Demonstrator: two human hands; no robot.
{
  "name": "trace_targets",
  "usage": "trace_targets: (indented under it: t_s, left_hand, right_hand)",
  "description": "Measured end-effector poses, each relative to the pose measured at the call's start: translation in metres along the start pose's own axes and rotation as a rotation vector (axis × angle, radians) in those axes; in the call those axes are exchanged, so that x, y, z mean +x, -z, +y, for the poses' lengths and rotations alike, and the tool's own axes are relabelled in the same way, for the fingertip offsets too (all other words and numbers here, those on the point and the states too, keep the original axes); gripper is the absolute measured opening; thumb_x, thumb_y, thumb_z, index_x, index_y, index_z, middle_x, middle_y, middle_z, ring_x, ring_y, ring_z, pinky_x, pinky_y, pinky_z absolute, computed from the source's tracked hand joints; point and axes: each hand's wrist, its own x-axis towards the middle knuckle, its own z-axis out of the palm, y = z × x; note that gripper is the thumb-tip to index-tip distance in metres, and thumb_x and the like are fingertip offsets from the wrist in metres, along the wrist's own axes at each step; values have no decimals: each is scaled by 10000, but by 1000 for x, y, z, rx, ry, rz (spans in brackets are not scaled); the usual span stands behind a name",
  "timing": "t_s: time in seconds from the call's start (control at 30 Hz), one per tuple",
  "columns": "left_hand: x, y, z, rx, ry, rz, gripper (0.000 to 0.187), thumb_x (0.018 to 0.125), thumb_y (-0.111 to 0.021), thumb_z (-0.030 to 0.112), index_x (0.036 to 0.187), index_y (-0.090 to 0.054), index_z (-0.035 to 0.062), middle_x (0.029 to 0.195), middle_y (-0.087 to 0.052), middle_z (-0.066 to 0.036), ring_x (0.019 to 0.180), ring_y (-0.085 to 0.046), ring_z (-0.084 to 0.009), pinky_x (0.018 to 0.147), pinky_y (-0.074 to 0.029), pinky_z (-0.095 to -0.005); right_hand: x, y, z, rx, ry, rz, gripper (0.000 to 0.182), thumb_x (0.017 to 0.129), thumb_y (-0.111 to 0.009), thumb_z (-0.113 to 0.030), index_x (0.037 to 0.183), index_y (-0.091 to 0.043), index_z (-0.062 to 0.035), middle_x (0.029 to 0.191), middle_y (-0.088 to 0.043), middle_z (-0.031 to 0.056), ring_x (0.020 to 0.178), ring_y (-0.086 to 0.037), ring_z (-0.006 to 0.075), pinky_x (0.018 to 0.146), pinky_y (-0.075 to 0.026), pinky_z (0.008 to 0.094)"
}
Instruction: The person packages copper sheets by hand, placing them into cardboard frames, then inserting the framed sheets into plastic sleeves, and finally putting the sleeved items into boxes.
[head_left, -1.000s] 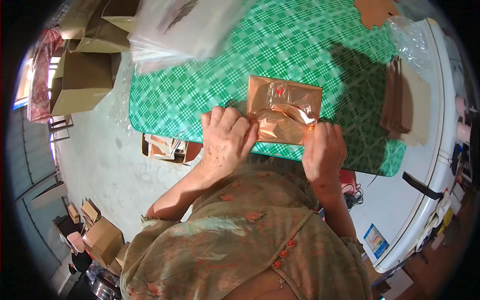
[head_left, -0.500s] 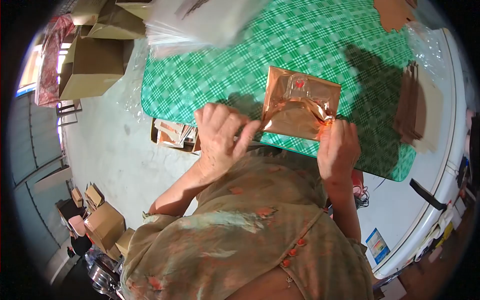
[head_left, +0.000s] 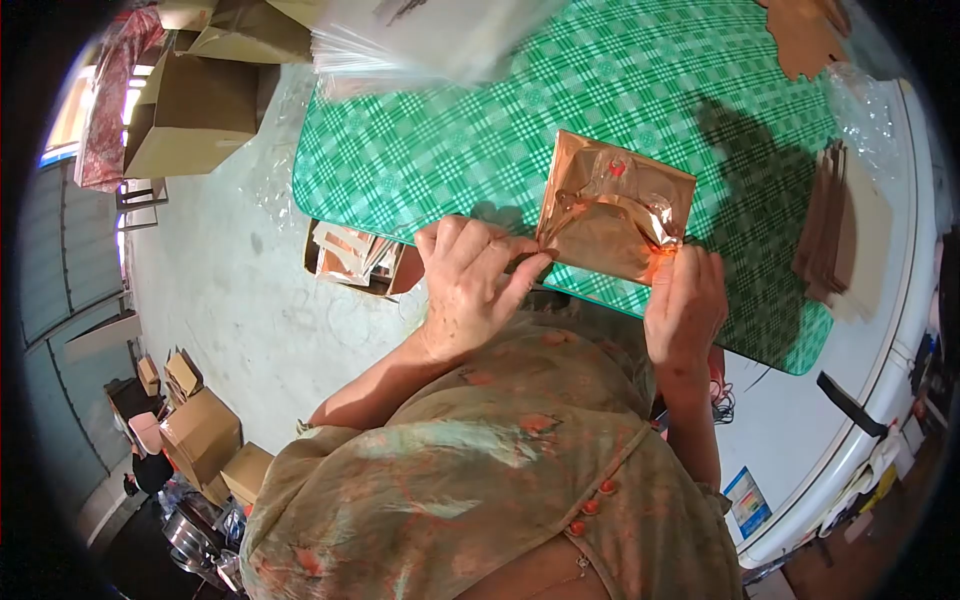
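Note:
A shiny copper-coloured packet (head_left: 610, 205) in clear wrap lies at the near edge of the green checked table (head_left: 480, 140). My left hand (head_left: 470, 285) pinches the packet's near left corner with thumb and fingers. My right hand (head_left: 685, 305) grips the crumpled wrap at the near right corner. Both hands sit at the table's front edge, just above my patterned dress.
A stack of clear plastic bags (head_left: 430, 35) lies at the table's far left. Brown card pieces (head_left: 835, 225) are stacked at the right, beside a white appliance (head_left: 880, 330). Cardboard boxes (head_left: 195, 110) stand on the floor to the left, and a box of packets (head_left: 350, 255) sits under the table.
My left hand let go of the packet's left edge, lifted off, then came back and pinched the near left corner. The right hand kept its hold. The view shifted slightly.

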Motion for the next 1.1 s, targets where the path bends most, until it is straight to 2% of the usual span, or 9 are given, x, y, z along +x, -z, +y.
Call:
trace_targets:
  t_s: [0.27, 0.47, 0.77, 0.97, 1.07, 1.1]
  left_hand:
    - [4, -8, 1, -67, 64, 5, 173, 836, -906, 237, 901, -778, 141, 893, -632, 7, 885, -537, -237, 827, -331, -419]
    - [11, -7, 5, -48, 89, -84, 105, 888, -840, 126, 942, -756, 94, 902, -618, -24, 900, -539, -252, 843, -342, -419]
    - [27, -4, 11, 78, -12, -158, 159, 819, -826, 119, 904, -697, 79, 901, -576, -62, 900, -548, -295, 820, -363, -450]
    - [26, -9, 8, 106, -35, -154, 243, 809, -833, 105, 976, -656, 98, 923, -575, -72, 899, -548, -306, 818, -367, -457]
    - [25, -8, 2, 69, -130, -101, 317, 802, -841, 83, 1045, -639, 101, 982, -588, -91, 900, -548, -315, 802, -372, -460]
    - [27, -7, 3, 37, -174, -79, 368, 812, -840, 65, 1122, -642, 86, 1098, -628, -117, 987, -587, -341, 825, -417, -472]
  right_hand:
    - [1, -1, 0, -2, 6, 6, 176, 997, -607, -146, 901, -510, -34, 876, -542, 167, 850, -539, 414, 745, -449, 545]
    - [1, -1, -1, -22, 0, -2, 179, 995, -611, -147, 895, -511, -38, 868, -539, 162, 841, -540, 409, 739, -450, 545]
    - [2, 0, -2, -33, 0, -14, 161, 913, -671, -119, 878, -529, -52, 873, -563, 156, 851, -559, 406, 746, -471, 538]
    - [3, 0, -6, -66, 5, 13, 177, 872, -705, -103, 859, -531, -70, 855, -572, 140, 842, -577, 382, 730, -495, 516]
    - [4, 1, -5, -72, 11, 26, 197, 849, -729, -104, 851, -533, -78, 840, -570, 128, 837, -584, 359, 718, -500, 496]
    - [4, 2, -6, -70, 6, 22, 201, 845, -733, -105, 851, -534, -79, 841, -570, 126, 837, -584, 355, 715, -500, 494]
